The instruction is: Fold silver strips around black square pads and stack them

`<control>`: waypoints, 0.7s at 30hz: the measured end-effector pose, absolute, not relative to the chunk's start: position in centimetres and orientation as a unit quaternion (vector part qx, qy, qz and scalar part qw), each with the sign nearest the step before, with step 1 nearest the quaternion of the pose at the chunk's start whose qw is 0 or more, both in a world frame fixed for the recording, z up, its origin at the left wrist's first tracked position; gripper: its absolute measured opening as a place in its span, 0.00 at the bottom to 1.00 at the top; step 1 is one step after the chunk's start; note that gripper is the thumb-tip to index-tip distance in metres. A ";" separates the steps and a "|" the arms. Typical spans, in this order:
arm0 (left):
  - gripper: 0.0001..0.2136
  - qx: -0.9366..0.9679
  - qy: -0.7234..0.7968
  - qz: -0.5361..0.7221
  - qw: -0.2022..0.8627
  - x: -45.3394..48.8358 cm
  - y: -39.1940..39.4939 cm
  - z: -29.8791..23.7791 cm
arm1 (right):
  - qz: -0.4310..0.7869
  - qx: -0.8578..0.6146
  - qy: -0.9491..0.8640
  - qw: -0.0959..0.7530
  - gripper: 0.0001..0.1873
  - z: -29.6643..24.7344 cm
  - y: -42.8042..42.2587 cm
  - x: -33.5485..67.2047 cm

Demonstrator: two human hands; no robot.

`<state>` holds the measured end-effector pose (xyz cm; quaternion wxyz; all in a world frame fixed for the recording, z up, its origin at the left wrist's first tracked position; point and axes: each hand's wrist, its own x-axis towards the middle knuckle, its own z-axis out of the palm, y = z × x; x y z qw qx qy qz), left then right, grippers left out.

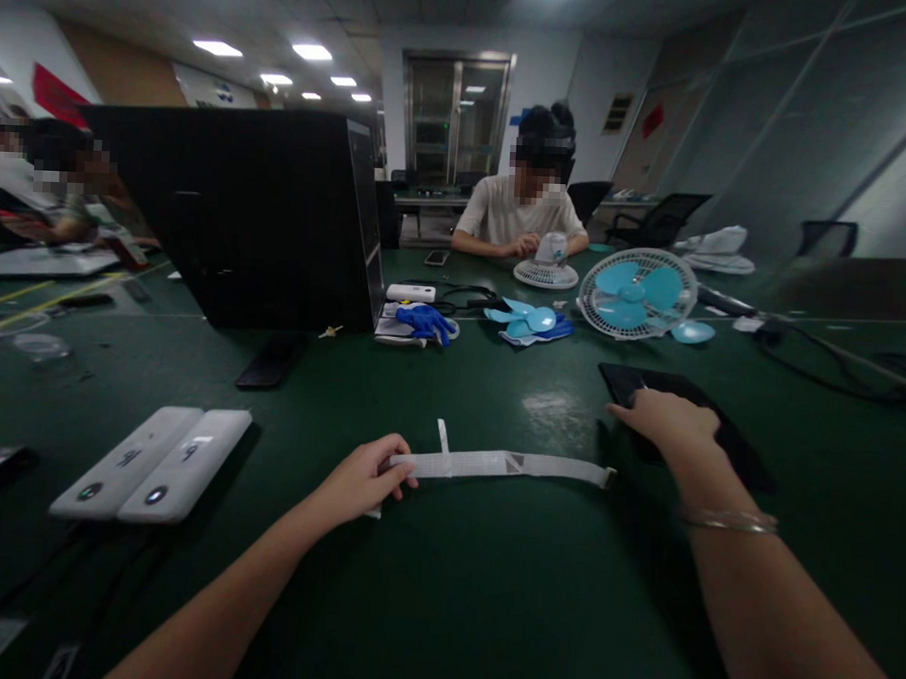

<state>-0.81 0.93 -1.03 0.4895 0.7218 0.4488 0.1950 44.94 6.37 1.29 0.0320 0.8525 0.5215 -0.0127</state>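
A flat white ribbon cable [485, 465] lies stretched from left to right on the green table, with a short white strip standing up from it near its left part. My left hand [372, 473] is closed on the cable's left end, thumb on top. At the right, my right hand [675, 421] is over a thin black mat-like sheet [726, 432], its thumb pointing left. Its other fingers are mostly hidden behind the back of the hand, so whether they grip anything does not show. The cable's right end, with a small connector, lies free near this hand.
Two white power banks [184, 465] lie at left, near a dark phone [270, 362]. Behind stand a large black case [240, 220], blue-and-white gloves [424, 323], loose blue fan blades [525, 318] and a caged fan [636, 293]. Across the table a person [496, 206] handles another fan part.
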 end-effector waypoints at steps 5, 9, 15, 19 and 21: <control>0.13 0.730 0.451 0.177 0.482 -0.7 0.8 -0.8 | -0.071 0.916 0.391 0.048 0.62 2.2 5.4 44.1; 0.13 0.732 0.454 0.174 0.477 -0.7 0.6 -0.5 | -0.058 0.906 0.415 0.058 0.50 2.3 5.3 44.4; 0.12 0.766 0.469 0.153 0.412 -0.8 0.2 0.1 | -0.014 0.824 0.563 0.060 0.49 1.8 5.9 42.8; 0.13 0.800 0.449 0.146 0.370 -0.8 0.1 0.3 | -0.017 0.703 0.710 0.031 0.47 1.1 6.0 38.4; 0.12 0.819 0.435 0.141 0.346 -0.8 0.2 0.4 | -0.052 0.634 0.772 0.007 0.47 1.1 5.6 35.6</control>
